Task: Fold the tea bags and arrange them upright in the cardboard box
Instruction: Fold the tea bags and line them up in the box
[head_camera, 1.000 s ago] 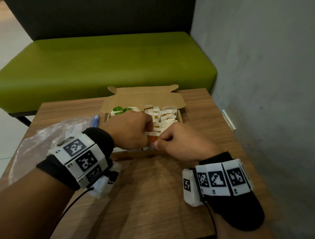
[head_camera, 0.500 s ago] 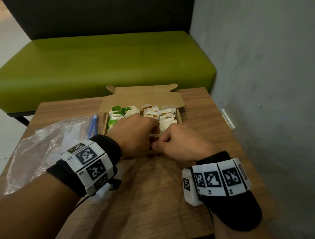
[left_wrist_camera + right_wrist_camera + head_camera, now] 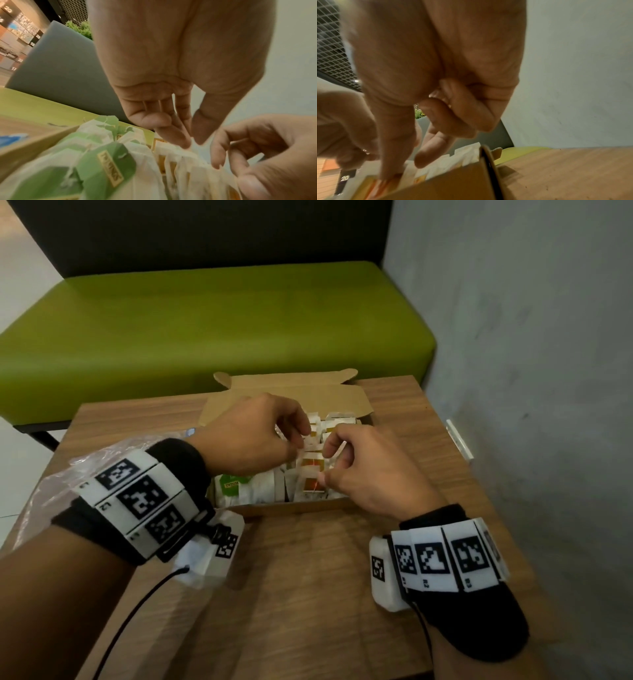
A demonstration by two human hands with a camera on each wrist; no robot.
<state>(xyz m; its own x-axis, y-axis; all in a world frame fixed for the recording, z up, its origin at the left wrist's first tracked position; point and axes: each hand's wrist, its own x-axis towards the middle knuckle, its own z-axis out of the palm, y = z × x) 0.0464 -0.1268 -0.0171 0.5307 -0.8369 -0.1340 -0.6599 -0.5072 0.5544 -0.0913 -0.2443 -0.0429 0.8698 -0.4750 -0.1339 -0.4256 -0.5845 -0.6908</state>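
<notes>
An open cardboard box (image 3: 294,510) sits on the wooden table (image 3: 308,594), packed with upright folded tea bags. Green-tagged tea bags (image 3: 233,484) fill its left side and orange-tagged ones its right. My left hand (image 3: 301,436) hovers over the middle rows. In the left wrist view its fingertips (image 3: 185,145) nearly touch the white bags and hold nothing. My right hand (image 3: 324,463) reaches into the near right part. Its thumb tip presses an orange-tagged tea bag (image 3: 385,185), the forefinger touches the bags behind, and one bag stands pinched between them.
A crumpled clear plastic bag (image 3: 68,474) lies on the table's left side, with a blue item (image 3: 190,432) beside the box. A green bench (image 3: 205,330) stands behind the table. A grey wall (image 3: 531,371) runs close along the right edge.
Both hands have moved from the box's near edge farther in over the rows. The left hand has let go of the bag that both were pinching.
</notes>
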